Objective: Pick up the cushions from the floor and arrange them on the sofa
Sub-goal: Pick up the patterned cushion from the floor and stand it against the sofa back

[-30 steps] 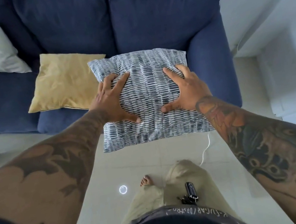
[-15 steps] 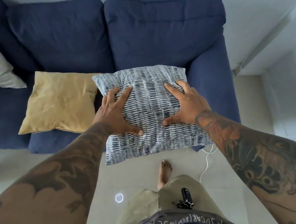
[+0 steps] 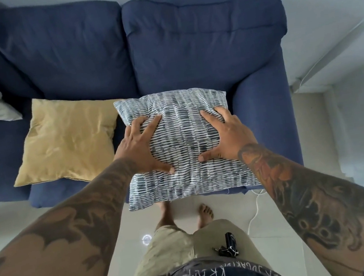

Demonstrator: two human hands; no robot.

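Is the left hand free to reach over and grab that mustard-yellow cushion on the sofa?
Probably not yet: the left hand is pressed on the blue-and-white patterned cushion, though the mustard-yellow cushion lies unobstructed beside it.

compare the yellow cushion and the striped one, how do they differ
The yellow cushion is plain; the striped cushion carries blue-and-white dashes. The yellow cushion lies untouched on the sofa seat; the striped cushion is held by the left hand and right hand. Both are square.
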